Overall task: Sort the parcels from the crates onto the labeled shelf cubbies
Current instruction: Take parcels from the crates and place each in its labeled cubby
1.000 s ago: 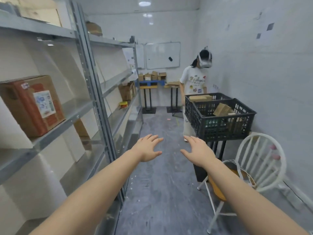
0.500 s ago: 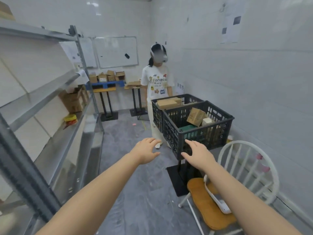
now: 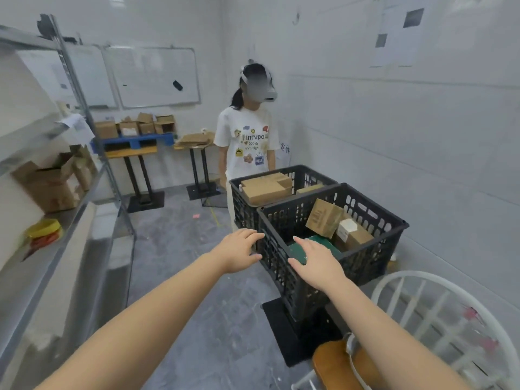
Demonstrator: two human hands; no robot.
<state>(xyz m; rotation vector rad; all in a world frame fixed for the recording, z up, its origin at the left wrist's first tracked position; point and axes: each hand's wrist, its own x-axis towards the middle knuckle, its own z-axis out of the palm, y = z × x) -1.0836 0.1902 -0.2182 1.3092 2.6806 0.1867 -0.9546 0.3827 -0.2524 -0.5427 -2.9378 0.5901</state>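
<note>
Two black plastic crates stand on a stand by the right wall. The near crate (image 3: 374, 220) holds a tilted brown box (image 3: 323, 218), a small white-topped box (image 3: 347, 230) and a green flat parcel (image 3: 323, 243). The far crate (image 3: 305, 173) holds a large brown carton (image 3: 264, 187). My left hand (image 3: 239, 250) reaches out open, just left of the near crate's corner. My right hand (image 3: 316, 263) is open over the crate's near rim, in front of the green parcel, holding nothing. The metal shelf unit (image 3: 70, 220) runs along the left.
A person in a white T-shirt (image 3: 247, 144) with a headset stands behind the far crate. A white chair (image 3: 439, 316) with a wooden seat is at the lower right. Cardboard boxes (image 3: 47, 184) and a yellow object (image 3: 43, 228) lie on the shelf. Tables with boxes stand at the back wall.
The view has swung right and closer to the crates. Both hands have advanced; my right hand now sits over the near crate's rim, and my left is beside its corner.
</note>
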